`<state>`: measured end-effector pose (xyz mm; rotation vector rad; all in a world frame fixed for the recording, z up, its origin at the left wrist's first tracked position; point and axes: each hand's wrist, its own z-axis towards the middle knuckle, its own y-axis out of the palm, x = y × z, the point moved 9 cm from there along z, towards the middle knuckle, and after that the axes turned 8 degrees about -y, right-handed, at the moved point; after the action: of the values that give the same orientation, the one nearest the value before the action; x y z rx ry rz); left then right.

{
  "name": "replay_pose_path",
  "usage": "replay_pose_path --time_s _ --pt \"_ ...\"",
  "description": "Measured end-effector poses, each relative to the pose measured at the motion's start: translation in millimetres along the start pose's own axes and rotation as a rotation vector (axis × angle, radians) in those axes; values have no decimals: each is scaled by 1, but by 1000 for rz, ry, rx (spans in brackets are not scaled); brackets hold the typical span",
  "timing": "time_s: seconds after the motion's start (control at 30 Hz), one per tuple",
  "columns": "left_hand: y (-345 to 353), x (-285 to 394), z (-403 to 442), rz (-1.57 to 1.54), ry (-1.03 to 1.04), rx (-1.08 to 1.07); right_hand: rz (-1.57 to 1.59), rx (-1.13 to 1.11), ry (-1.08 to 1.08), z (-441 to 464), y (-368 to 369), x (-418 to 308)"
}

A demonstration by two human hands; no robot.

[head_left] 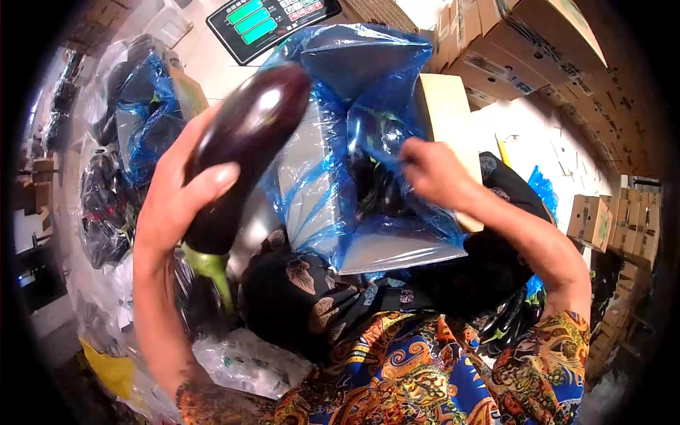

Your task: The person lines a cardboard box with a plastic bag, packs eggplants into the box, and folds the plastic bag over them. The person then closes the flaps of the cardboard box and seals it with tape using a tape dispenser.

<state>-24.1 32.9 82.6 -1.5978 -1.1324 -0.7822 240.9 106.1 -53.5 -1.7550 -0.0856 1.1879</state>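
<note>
My left hand (173, 180) is wrapped around a large, glossy dark purple eggplant (258, 134), held tilted at the left of the box with its green stem pointing down. In front of my lap stands an open cardboard box (446, 106) lined with a blue plastic liner (312, 191). Several eggplants (375, 188) lie inside, partly hidden by the film. My right hand (435, 170) is at the right side of the opening, its curled fingers closed on the liner, slightly blurred.
A scale (265, 25) with green displays lies beyond the box. Cardboard cartons (489, 57) are stacked at the upper right. On the left are another blue-lined box (149, 113) and bagged eggplants (106, 205). More eggplants (506, 319) lie by my right side.
</note>
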Motion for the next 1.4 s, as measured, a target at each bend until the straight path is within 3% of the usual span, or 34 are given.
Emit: replay_pose_path --time_s 0.03,0.07,0.23,0.3,0.37,0.4,0.6,0.73,0.83,0.9,0.93,1.03,1.07,1.17,1.4 --pt "10 10 11 26 7 -44 313 14 225 -9 -25 6" --pt "25 13 23 83 -31 -100 468 76 319 -26 -51 2" --pt "90 -23 71 345 -153 -109 857 303 478 -90 -91 21" --pt "122 -42 89 408 -166 -103 844 286 472 -102 -82 29" --pt "153 -59 104 677 -249 -68 926 255 424 -99 -73 23" --pt "166 -61 111 815 -156 -2 831 176 408 -98 -72 18" --pt "187 -84 115 792 -119 -31 755 -103 371 -94 -44 3" --pt "184 -76 106 754 -45 -38 440 -266 -53 -90 -40 -33" --pt "163 -40 93 725 93 -146 486 -367 -247 -89 -57 -66" --pt "145 -13 83 756 228 -196 521 -271 -32 -79 -92 -58" --pt "133 5 76 607 273 -137 789 -124 199 -77 -104 -46" --pt "100 6 64 244 -47 -129 673 180 416 -67 -129 1" --pt "87 5 61 208 -25 -47 677 228 333 -59 -127 12" --pt "51 -17 53 34 -15 152 648 206 374 -47 -110 33" --pt "-4 -170 -14 -361 -196 554 617 192 412 -43 -99 40"
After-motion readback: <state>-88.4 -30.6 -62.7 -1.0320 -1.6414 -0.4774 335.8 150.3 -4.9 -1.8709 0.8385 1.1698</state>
